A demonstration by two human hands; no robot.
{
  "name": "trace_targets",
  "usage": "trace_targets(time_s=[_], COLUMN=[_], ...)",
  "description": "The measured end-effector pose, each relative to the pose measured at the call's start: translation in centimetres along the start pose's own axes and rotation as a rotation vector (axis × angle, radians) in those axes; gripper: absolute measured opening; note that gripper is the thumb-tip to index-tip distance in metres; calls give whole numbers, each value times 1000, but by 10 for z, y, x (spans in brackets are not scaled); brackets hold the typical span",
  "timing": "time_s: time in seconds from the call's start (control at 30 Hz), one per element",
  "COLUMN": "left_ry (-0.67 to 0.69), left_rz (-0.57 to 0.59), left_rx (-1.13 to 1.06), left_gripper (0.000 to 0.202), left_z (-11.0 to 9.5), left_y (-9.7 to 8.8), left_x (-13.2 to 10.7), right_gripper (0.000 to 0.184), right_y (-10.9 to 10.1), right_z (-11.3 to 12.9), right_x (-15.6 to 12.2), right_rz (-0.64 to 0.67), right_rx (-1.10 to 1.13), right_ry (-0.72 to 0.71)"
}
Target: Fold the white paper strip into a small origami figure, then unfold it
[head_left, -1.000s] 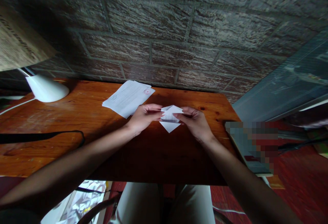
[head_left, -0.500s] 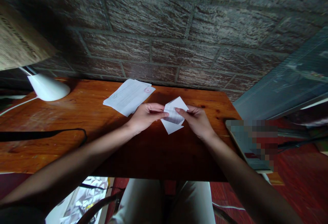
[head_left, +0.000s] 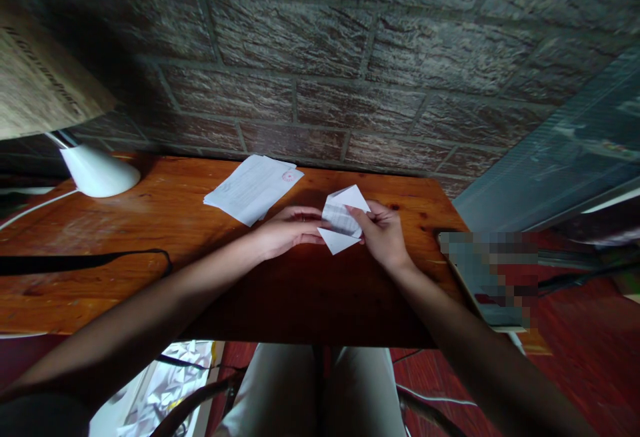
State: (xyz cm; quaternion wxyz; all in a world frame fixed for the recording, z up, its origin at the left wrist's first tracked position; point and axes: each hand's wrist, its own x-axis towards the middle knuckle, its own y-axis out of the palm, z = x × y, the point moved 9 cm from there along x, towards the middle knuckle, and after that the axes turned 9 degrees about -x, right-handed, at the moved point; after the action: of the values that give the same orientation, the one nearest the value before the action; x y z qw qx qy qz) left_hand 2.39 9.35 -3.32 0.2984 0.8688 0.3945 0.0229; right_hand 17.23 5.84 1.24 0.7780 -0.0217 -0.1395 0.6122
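A folded sheet of white paper [head_left: 341,219] with faint print hangs over the desk between my hands, pointed white flaps at its top and bottom. My right hand [head_left: 384,231] pinches it at the right, thumb lying across the front and the other fingers behind. My left hand [head_left: 287,231] is at its left edge, fingers stretched and their tips partly hidden by the paper and its lower flap. Beyond my left hand lies a stack of printed sheets [head_left: 253,187], the top one bearing a round red stamp.
A white-based lamp [head_left: 100,171] stands at the desk's left, near a black strap [head_left: 85,263]. The wooden desk [head_left: 165,190] meets a brick wall [head_left: 330,107]. A blurred-out flat object [head_left: 480,283] lies at the right edge. Below left, a box holds folded white papers [head_left: 173,383].
My left thumb has come off the paper's front and those fingers have spread. The paper's lower flap has swung up over the front, and the sheet has shifted slightly right.
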Motion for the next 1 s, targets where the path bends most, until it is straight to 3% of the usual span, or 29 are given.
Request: trace_targets(time_s=[0.13, 0.2, 0.3, 0.5, 0.67, 0.73, 0.9, 1.0], left_ry=[-160, -178, -140, -32, 121, 85, -124, -158], left_rz=[118, 114, 49, -1, -72, -46, 81, 117], left_rx=[-21, -28, -6, 258, 276, 233, -49, -50], left_gripper=[34, 33, 29, 25, 9, 8, 34, 39], left_z=[13, 16, 14, 0, -13, -7, 19, 26], left_y=[15, 17, 13, 12, 8, 9, 29, 41], left_x=[-4, -4, -3, -6, -7, -6, -11, -14], right_gripper=[23, 23, 24, 45, 49, 49, 49, 48], right_y=[3, 2, 3, -9, -10, -11, -20, -24], right_z=[2, 3, 4, 3, 0, 0, 7, 6], right_x=[-3, -4, -4, 2, 4, 3, 1, 3], right_rz=[12, 1, -10, -128, -131, -151, -245, -267], right_rx=[-23, -47, -74, -94, -106, -106, -109, -124], right_ry=[-37, -52, -74, -92, -47, -32, -61, -74])
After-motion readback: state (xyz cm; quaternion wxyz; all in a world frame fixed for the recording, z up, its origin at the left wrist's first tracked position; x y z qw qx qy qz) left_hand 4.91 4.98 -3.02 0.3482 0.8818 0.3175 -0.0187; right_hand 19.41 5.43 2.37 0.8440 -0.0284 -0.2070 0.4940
